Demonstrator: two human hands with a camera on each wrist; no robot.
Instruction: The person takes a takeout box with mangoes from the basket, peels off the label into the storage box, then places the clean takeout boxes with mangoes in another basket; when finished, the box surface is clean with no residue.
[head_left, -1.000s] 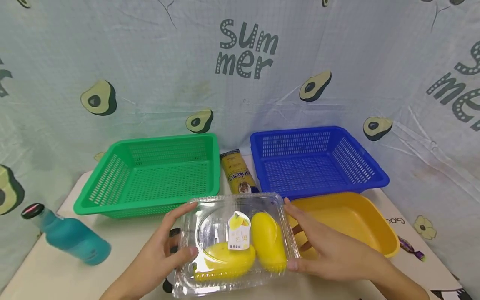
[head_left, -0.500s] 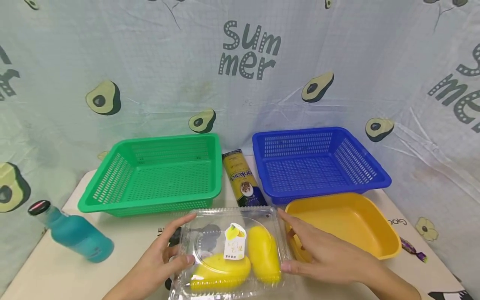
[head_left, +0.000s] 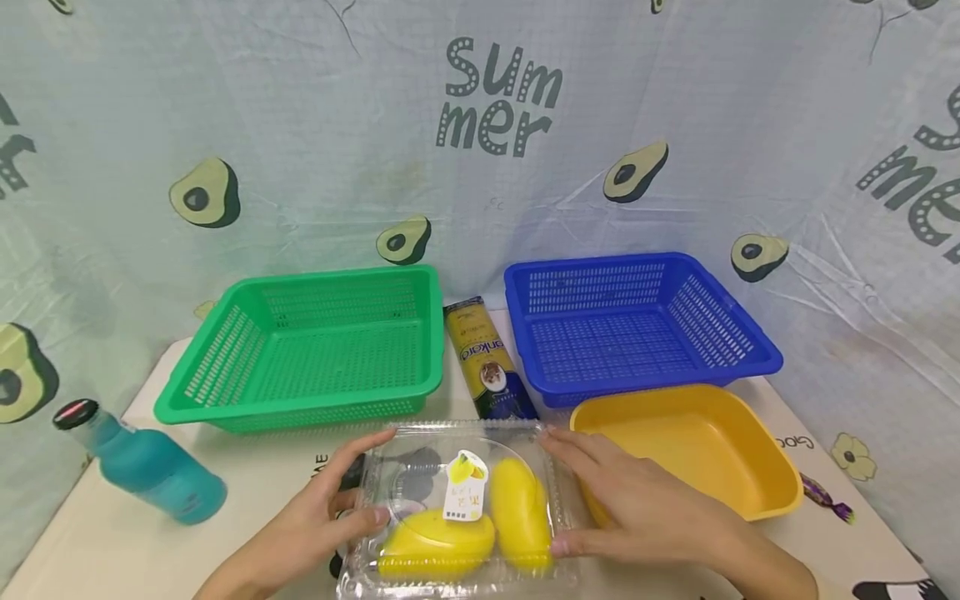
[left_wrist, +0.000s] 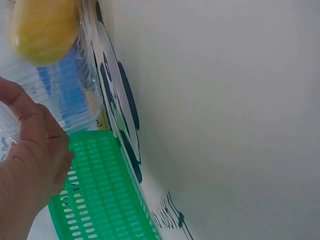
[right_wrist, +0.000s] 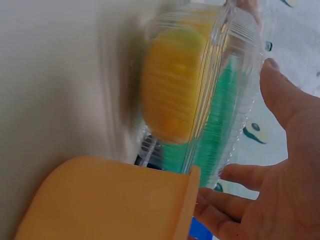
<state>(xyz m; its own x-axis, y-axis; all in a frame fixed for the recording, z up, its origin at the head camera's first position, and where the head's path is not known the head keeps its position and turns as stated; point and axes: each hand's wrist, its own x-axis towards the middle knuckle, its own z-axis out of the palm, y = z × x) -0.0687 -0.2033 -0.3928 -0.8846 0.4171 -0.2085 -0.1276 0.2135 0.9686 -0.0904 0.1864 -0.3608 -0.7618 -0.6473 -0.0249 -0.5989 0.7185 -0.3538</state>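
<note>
A clear plastic clamshell box (head_left: 405, 467) lies low at the table's front middle, with two yellow mangoes (head_left: 521, 512) inside and a white label (head_left: 465, 487) on its lid. My left hand (head_left: 307, 517) grips its left side, thumb on the lid's edge and fingers along the side. On the opposite side my right hand (head_left: 637, 500) holds the box, its thumb at the front right and its fingertips by the far right corner. From the right wrist view, the box's underside appears close to the tabletop, near a mango (right_wrist: 172, 85); whether it touches cannot be made out.
Behind the box stand a green basket (head_left: 300, 408) and a blue basket (head_left: 645, 379). Between them lies a yellow packet (head_left: 487, 362). A yellow tub (head_left: 757, 433) is close by my right hand. A blue bottle (head_left: 161, 471) lies at left, a wrapped candy (head_left: 825, 497) at right.
The box has come down and towards me, then slightly left, with both hands on it. More of the yellow packet shows behind it. The baskets and bottle stay put.
</note>
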